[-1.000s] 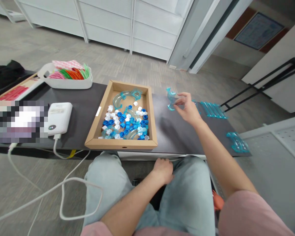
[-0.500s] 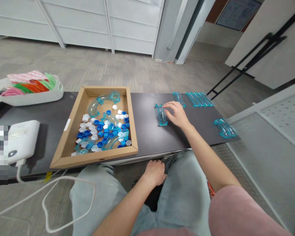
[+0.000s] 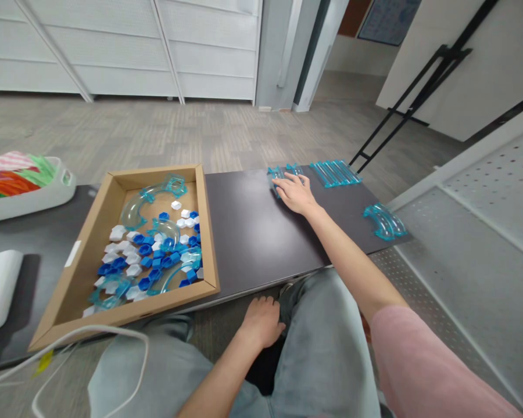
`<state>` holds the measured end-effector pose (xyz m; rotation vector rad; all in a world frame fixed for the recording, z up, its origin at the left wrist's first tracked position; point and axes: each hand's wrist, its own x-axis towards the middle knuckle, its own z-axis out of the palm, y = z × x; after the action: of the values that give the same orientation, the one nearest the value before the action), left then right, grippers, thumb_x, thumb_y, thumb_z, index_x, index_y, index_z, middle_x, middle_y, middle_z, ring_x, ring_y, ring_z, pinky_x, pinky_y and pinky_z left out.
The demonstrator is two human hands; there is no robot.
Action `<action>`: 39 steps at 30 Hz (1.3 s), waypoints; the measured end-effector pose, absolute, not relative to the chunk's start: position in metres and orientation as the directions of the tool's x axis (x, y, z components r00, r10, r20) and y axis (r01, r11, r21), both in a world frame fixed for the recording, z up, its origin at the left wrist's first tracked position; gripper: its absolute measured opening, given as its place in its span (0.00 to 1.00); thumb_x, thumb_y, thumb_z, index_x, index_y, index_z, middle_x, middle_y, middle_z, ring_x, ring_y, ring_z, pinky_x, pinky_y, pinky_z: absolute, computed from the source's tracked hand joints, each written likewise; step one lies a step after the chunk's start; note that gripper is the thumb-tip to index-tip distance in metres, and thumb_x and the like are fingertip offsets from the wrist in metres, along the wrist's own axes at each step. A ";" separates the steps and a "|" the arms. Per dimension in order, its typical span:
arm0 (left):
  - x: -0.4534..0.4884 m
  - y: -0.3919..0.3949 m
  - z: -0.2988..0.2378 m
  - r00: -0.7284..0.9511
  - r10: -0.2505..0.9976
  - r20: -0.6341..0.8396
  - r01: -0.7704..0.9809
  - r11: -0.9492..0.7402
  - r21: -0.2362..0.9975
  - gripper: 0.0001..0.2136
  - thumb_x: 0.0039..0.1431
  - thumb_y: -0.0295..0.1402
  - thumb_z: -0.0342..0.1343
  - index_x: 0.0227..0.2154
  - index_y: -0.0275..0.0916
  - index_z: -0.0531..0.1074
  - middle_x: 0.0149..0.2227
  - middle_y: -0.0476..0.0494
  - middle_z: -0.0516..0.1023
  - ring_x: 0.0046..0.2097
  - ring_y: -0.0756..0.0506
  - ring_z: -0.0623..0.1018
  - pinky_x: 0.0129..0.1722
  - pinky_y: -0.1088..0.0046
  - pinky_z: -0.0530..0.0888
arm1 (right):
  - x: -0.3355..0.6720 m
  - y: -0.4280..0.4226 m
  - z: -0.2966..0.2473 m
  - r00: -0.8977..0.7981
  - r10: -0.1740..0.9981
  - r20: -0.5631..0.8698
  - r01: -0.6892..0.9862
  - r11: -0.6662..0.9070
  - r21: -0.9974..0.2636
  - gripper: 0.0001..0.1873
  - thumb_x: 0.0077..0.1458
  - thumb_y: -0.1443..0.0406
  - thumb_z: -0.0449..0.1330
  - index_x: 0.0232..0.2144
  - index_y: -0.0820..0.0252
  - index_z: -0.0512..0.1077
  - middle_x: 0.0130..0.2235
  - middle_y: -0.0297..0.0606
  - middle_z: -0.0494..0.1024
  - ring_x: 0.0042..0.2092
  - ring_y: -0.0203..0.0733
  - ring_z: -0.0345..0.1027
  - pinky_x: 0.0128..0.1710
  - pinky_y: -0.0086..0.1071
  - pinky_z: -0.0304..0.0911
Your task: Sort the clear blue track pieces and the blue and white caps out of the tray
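My right hand (image 3: 295, 193) reaches across the dark table, its fingers closed on a clear blue tube piece (image 3: 275, 173) that they partly cover. Right beside that piece lies a second short clear tube piece (image 3: 294, 168), partly behind my fingers. Farther right is a row of several straight clear blue tubes (image 3: 336, 173) laid side by side. A group of curved clear blue tubes (image 3: 384, 222) rests near the table's right end. My left hand (image 3: 264, 322) is down between my legs, holding nothing I can see, thumb apart from loosely bent fingers.
A cardboard tray (image 3: 210, 244) on the left holds blue and white hexagonal pieces (image 3: 146, 249) and curved clear tubes (image 3: 133, 210). Beyond it are a white basket (image 3: 63, 186) of colourful items and a white device (image 3: 2, 284). A white cable (image 3: 143, 348) loops by my left leg.
My right hand has moved the tube piece away from me and slightly right, up beside the other short piece. The view has turned right. My left hand stays low.
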<state>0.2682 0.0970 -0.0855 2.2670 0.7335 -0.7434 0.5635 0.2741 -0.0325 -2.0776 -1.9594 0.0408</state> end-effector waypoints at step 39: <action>0.266 0.088 -0.092 0.686 0.292 -0.667 0.646 -0.667 0.372 0.30 0.73 0.45 0.61 0.73 0.41 0.80 0.77 0.30 0.80 0.78 0.30 0.76 0.81 0.51 0.69 | 0.617 0.265 -0.048 0.463 0.852 0.246 0.851 -0.349 -0.392 0.32 0.78 0.63 0.56 0.77 0.49 0.79 0.78 0.52 0.80 0.79 0.65 0.68 0.80 0.65 0.60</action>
<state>0.2658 0.0883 -0.0918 2.2923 0.7170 -0.7663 0.6166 0.2654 -0.0476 -2.2498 -1.4200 0.0016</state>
